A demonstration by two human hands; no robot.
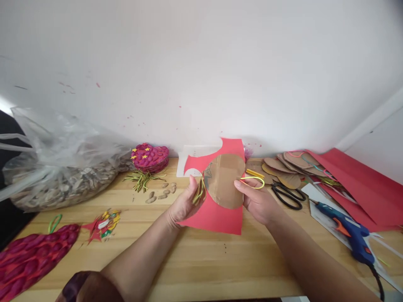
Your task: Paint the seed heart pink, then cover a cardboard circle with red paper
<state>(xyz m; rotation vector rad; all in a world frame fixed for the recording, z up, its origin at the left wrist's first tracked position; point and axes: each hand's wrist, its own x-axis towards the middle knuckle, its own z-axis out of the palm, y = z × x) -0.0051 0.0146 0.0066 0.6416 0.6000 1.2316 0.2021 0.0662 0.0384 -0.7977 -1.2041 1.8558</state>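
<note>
Over the middle of the table I hold a rounded brown cardboard cutout (225, 184) against a sheet of red paper (217, 220) with curved pieces cut from it. My left hand (189, 201) grips the left edge, its thumb raised beside a tassel of olive-green strings (200, 191). My right hand (256, 201) pinches the cutout's right edge, thumb on top, next to a yellow cord loop (256, 182) that sticks out to the right. The fingers of both hands are partly hidden behind the paper.
Black-handled scissors (288, 197), a blue glue gun (346, 228), stacked cardboard cutouts (283, 163) and red paper sheets (362, 184) lie right. Left are a plastic bag of peanuts (69, 176), loose peanuts (163, 196), a purple craft piece (149, 157), another (40, 256) and scraps (103, 224).
</note>
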